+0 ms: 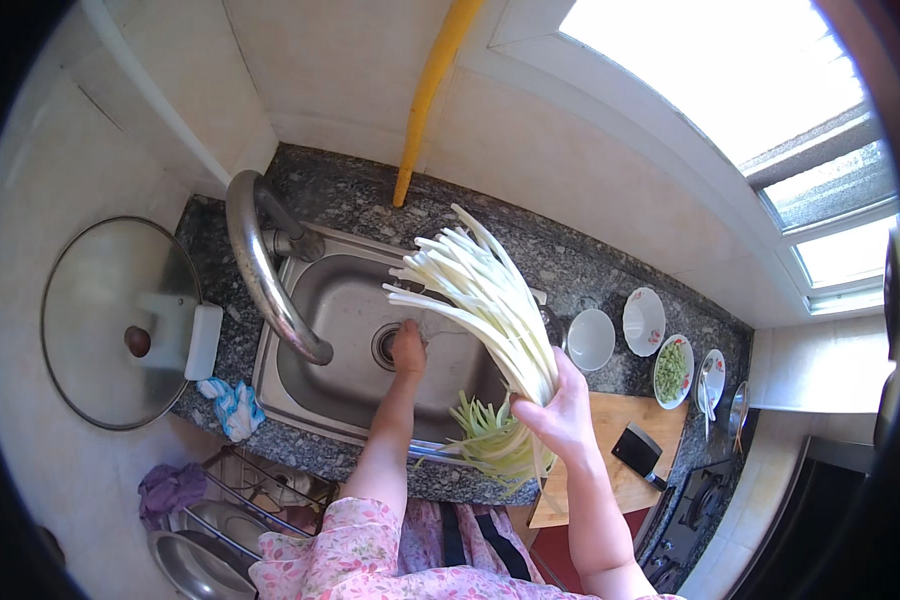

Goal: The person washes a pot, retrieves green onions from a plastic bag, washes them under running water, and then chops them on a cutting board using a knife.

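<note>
My right hand [559, 416] grips a thick bunch of long, chive-like greens [495, 315] around its middle. The white stalk ends fan out over the stainless steel sink [337, 289]. Below my fist the yellow-green leaf ends [499, 442] droop across the sink's front rim and the counter edge. My left hand [408, 349] is down in the basin beside the round drain [385, 346]. Its fingers lie close together and partly out of sight, so whether they hold anything is unclear. The curved metal faucet [251, 255] arches over the basin's left side.
A cleaver [636, 450] lies on the wooden cutting board [607, 480] at right. Behind it stand a white bowl [591, 340], a bowl of chopped green pieces [672, 373] and other bowls. A glass lid [120, 322] leans at left, near a blue-and-white cloth [232, 409]. The gas stove [694, 517] sits far right.
</note>
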`<state>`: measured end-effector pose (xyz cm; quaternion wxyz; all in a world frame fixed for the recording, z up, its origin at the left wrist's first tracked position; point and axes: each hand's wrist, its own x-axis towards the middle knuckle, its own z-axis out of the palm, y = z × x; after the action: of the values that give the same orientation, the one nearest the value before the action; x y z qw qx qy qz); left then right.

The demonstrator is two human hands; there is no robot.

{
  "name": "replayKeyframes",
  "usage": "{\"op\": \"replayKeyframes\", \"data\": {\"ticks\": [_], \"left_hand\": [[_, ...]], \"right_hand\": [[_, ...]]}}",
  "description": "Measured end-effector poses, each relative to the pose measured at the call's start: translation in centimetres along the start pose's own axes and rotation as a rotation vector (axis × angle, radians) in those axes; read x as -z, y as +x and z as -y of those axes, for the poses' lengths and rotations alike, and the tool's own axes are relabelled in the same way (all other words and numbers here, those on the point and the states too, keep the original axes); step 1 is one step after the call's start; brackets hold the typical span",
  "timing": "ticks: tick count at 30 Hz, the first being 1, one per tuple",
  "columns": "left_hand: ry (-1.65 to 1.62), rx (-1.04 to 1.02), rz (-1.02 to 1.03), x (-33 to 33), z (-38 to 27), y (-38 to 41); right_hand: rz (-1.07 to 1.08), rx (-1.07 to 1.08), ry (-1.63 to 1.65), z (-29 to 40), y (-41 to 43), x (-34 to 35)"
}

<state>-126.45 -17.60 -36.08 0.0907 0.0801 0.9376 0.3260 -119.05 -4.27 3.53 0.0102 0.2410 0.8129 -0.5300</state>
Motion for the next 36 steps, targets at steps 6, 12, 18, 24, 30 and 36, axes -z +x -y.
{"op": "replayKeyframes", "data": {"ticks": [6, 12, 18, 24, 30, 36], "left_hand": [[-0.072, 0.018, 0.128, -1.3, -0.2, 0.2], [-0.576, 0.389, 0.431, 4.3, 0.7, -0.1], [-1.063, 0.132, 0.676, 16.5, -5.4, -4.6], [-0.738, -0.281, 0.638, 22.4, -13.0, -9.3], [-0.364, -0.216, 0.307, 19.5, -6.9, -6.7], [-0.522, 0.017, 0.199, 21.3, -1.1, -4.4]], "right_hand": [[-0.036, 0.036, 0.040, -0.6, 0.1, 0.4], [-0.062, 0.062, 0.053, -0.1, -0.7, 1.4], [-0.192, 0.121, 0.253, 0.2, -1.8, 2.4], [-0.303, 0.132, 0.446, 1.2, -2.2, 2.6], [-0.487, 0.212, 0.587, 1.6, -3.3, 2.4], [-0.758, 0.209, 0.811, -1.3, -4.1, 2.6]]}}
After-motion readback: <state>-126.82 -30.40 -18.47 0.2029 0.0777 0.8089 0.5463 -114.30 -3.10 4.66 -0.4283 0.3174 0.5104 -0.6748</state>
